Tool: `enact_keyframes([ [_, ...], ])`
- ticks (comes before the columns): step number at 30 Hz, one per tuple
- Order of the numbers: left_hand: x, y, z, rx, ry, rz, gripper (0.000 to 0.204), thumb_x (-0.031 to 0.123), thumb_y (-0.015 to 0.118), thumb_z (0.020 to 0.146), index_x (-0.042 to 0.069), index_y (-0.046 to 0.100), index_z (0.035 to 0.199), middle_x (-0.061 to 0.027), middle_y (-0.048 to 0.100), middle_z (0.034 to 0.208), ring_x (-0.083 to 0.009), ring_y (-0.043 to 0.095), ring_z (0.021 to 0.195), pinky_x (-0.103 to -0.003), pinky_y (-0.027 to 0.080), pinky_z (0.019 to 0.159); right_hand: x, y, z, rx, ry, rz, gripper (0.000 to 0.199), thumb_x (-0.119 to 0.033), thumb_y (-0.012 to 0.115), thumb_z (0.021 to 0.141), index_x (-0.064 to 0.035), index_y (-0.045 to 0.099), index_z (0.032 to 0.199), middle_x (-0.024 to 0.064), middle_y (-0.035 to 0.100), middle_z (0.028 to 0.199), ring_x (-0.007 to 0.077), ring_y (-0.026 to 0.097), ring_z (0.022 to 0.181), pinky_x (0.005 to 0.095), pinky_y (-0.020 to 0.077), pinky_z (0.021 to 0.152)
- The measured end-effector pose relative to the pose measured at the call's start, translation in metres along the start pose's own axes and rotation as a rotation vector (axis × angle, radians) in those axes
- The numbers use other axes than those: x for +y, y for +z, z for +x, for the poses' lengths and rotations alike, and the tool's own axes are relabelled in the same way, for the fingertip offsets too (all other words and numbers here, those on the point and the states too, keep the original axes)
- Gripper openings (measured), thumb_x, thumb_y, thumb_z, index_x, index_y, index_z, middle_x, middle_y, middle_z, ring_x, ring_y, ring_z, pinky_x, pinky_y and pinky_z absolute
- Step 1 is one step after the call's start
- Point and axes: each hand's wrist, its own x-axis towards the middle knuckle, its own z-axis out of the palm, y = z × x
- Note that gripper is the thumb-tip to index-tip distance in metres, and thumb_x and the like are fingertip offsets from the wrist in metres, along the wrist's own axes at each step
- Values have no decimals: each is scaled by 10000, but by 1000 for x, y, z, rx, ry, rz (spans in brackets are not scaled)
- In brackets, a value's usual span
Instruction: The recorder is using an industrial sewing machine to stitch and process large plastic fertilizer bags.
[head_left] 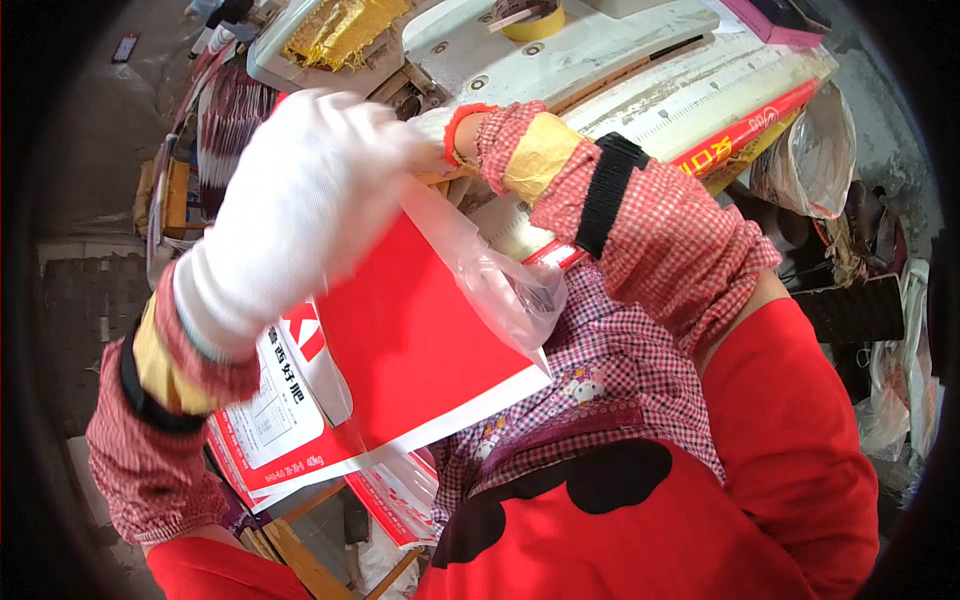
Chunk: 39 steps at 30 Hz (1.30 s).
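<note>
Cluttered workbench [600,50]; gloved left hand [290,210] apparently grips red bag [420,340].

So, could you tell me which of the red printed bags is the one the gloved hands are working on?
The raised red bag under the left hand, with a clear plastic liner emerging toward the right hand. The other red bags lie flat below.

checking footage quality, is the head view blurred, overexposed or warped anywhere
Head view: the white-gloved left hand is motion-blurred and nearly blown out; the red bag and clear plastic liner stay fairly sharp; the sewing table edges bow from fisheye, with dark corner vignetting.
</note>
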Motion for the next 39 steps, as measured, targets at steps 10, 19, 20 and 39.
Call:
enact_keyframes([
  [10,44,-57,51,-1255,-37,-948,310,292,629,883,87,655,1114,-110,658,952,-238,645,885,-348,510,769,-7,3,6,37,-147,-365,423,-188,616,724,-55,626,1126,187,672,1031,354,656,932,444,519,769],
  [19,81,-26,10,-1049,331,-731,361,363,623,852,104,635,1103,-155,658,896,-351,629,851,-440,500,768,4,22,20,120,-228,-382,275,-240,608,737,-56,716,912,181,689,905,359,670,825,450,520,706],
  [20,91,-33,13,-1379,288,-496,313,348,594,841,137,630,1069,-160,633,775,-371,618,734,-466,494,659,4,25,25,123,-282,-408,273,-244,605,744,-57,717,907,181,689,905,361,671,818,448,520,703],
  [39,114,-54,-28,-856,323,-1000,85,134,606,741,71,598,684,-96,587,663,-293,621,648,-386,497,576,-62,75,-25,585,169,-79,297,-154,542,845,-23,675,1075,132,707,979,270,695,888,427,547,702],
])
